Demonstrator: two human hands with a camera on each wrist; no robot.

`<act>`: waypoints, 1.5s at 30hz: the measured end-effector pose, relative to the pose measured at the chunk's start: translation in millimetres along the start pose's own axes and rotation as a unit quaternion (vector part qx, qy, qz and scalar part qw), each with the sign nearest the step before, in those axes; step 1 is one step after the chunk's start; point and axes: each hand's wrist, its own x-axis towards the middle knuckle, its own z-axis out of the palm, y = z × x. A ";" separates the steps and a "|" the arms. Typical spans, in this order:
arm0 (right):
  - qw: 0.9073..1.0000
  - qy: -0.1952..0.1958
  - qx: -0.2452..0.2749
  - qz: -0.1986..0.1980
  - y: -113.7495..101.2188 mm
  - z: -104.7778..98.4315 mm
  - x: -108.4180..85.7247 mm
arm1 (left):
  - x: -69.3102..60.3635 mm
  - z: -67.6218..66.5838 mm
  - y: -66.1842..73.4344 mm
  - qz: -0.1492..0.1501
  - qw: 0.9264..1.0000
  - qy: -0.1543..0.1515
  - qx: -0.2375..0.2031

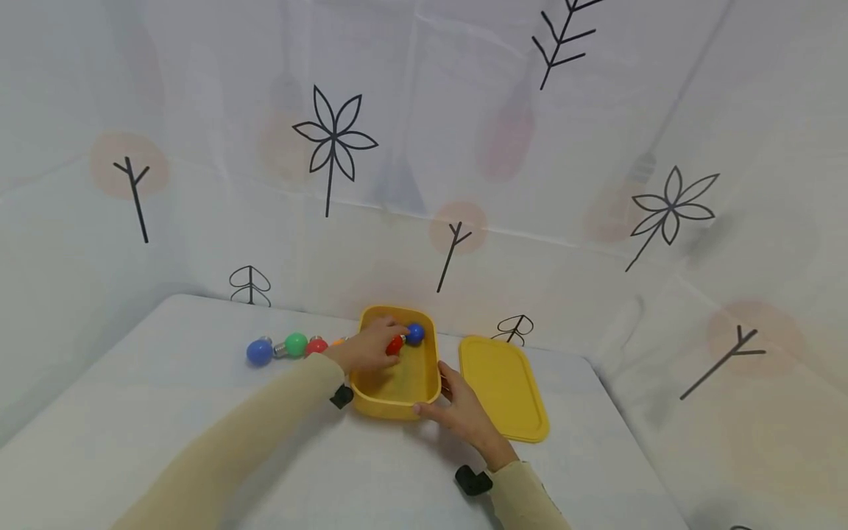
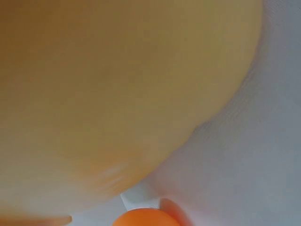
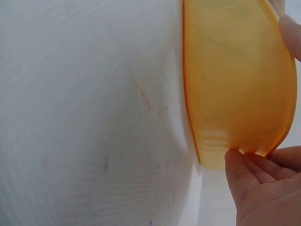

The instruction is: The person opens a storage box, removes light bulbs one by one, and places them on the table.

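Note:
A yellow plastic box (image 1: 405, 379) stands on the table with its top uncovered. My left hand (image 1: 371, 346) reaches into it and pinches a small red light bulb (image 1: 394, 345) between thumb and fingers. Just beyond the fingertips, inside the box, lies a blue bulb (image 1: 415, 334). At the near right corner, my right hand (image 1: 467, 414) grips the box, thumb over the rim and fingers along the outer side. The right wrist view shows those fingers (image 3: 237, 165) against the box wall (image 3: 235, 84). In the left wrist view the box's outside hides the left hand's fingers.
Left of the box, a row of bulbs lies on the white table (image 1: 165, 397): blue (image 1: 259, 352), green (image 1: 296, 344), red (image 1: 316, 345) and orange (image 2: 146, 218), the last partly behind the left hand. A yellow lid (image 1: 505, 390) lies flat to the right. Patterned cloth (image 1: 411, 147) hangs behind.

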 end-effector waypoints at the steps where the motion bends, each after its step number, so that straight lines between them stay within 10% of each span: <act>1: 1.000 -0.001 0.000 0.002 -0.4 -0.2 0.2 | 0.1 -0.2 0.3 0.001 1.000 -0.002 0.000; 28: 1.000 0.008 -0.003 -0.003 -1.0 -1.1 -0.9 | 6.5 0.3 -1.6 0.020 0.999 -0.009 0.026; 45: 1.000 -0.006 0.003 -0.018 -7.5 -3.3 -2.3 | 2.1 -0.3 1.5 -0.025 0.999 -0.038 0.010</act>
